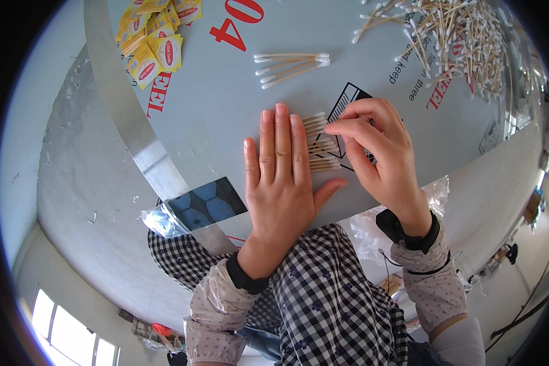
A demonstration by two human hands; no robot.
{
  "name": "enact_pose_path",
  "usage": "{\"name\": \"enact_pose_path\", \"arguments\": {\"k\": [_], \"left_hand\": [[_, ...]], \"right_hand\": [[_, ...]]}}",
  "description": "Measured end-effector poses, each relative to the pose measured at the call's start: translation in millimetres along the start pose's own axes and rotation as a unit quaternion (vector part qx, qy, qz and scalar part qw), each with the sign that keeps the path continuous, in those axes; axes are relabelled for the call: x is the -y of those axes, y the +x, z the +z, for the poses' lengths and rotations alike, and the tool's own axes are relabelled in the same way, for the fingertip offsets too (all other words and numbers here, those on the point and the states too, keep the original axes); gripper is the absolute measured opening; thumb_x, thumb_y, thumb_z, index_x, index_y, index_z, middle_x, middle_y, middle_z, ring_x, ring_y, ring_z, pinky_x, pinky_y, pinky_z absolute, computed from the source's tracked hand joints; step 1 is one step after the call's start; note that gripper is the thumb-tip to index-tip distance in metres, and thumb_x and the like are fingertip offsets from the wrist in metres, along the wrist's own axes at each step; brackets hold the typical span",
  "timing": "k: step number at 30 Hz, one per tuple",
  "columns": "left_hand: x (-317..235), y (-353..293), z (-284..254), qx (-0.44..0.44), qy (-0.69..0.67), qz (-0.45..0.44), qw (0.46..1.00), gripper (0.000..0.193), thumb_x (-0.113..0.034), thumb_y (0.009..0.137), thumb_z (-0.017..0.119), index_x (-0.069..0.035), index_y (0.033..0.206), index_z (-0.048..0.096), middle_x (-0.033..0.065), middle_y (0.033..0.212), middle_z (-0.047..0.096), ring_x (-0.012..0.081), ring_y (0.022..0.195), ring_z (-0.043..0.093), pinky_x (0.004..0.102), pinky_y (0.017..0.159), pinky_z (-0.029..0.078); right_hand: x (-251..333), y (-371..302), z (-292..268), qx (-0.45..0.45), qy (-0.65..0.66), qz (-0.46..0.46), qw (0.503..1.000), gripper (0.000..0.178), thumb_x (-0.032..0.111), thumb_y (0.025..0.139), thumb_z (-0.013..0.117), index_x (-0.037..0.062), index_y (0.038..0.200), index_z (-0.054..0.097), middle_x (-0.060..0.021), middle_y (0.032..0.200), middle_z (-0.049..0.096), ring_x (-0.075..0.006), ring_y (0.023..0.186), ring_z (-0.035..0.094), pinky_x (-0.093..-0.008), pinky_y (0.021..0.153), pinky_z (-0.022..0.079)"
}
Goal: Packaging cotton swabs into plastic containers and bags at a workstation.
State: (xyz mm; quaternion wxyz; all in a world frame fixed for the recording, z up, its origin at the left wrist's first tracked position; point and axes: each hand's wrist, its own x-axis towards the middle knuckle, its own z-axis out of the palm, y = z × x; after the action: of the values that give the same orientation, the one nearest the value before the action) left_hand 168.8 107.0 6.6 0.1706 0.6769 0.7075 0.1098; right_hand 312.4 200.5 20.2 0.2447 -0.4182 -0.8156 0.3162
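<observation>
My left hand [279, 165] lies flat with its fingers stretched out on a small row of cotton swabs [324, 146], covering most of their length. White cotton tips stick out past its index finger in a few small clusters. Just to the right, my right hand [381, 146] is curved with its fingers bent and slightly apart. Its index fingertip touches the tips of the upper swabs, and I see nothing held in it. Beyond my hands, a small separate group of cotton swabs [293, 64] lies side by side on the grey tabletop [207, 116].
A large loose heap of cotton swabs [463, 46] spreads over the far right. Small yellow printed packets [155, 43] are piled at the far left. A blue-and-black patterned piece [207, 204] with clear film sits at the near left edge. Clear plastic [375, 229] hangs below the near edge.
</observation>
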Motion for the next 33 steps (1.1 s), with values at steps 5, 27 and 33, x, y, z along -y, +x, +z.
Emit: {"name": "enact_pose_path", "arguments": {"k": [5, 27, 33], "left_hand": [[0, 0, 1, -0.003, 0.004, -0.003, 1.0, 0.098, -0.067, 0.082, 0.054, 0.005, 0.146, 0.036, 0.0213, 0.154, 0.034, 0.034, 0.146, 0.028, 0.051, 0.119, 0.016], [-1, 2, 4, 0.003, -0.008, -0.003, 1.0, 0.097, -0.064, 0.082, 0.056, 0.006, 0.146, 0.036, 0.0214, 0.155, 0.033, 0.0336, 0.146, 0.028, 0.0509, 0.119, 0.016], [0, 1, 0, -0.006, -0.003, -0.003, 1.0, 0.097, -0.063, 0.082, 0.056, 0.006, 0.146, 0.035, 0.0214, 0.155, 0.033, 0.0337, 0.146, 0.028, 0.0513, 0.118, 0.016]], "right_hand": [[0, 1, -3, 0.021, -0.013, -0.017, 1.0, 0.023, -0.007, 0.073, 0.066, 0.0077, 0.092, 0.068, -0.0039, 0.093, 0.06, -0.0205, 0.075, 0.055, -0.0323, 0.065, 0.047], [2, -12, -5, 0.04, 0.033, 0.043, 0.998, 0.026, -0.007, 0.076, 0.067, 0.0042, 0.098, 0.058, -0.0055, 0.082, 0.061, -0.0225, 0.073, 0.061, -0.0328, 0.063, 0.048], [8, -9, -5, 0.05, 0.009, 0.03, 0.998, 0.027, -0.008, 0.075, 0.068, 0.0049, 0.095, 0.055, -0.0057, 0.081, 0.061, -0.0236, 0.069, 0.06, -0.0345, 0.062, 0.048]]}}
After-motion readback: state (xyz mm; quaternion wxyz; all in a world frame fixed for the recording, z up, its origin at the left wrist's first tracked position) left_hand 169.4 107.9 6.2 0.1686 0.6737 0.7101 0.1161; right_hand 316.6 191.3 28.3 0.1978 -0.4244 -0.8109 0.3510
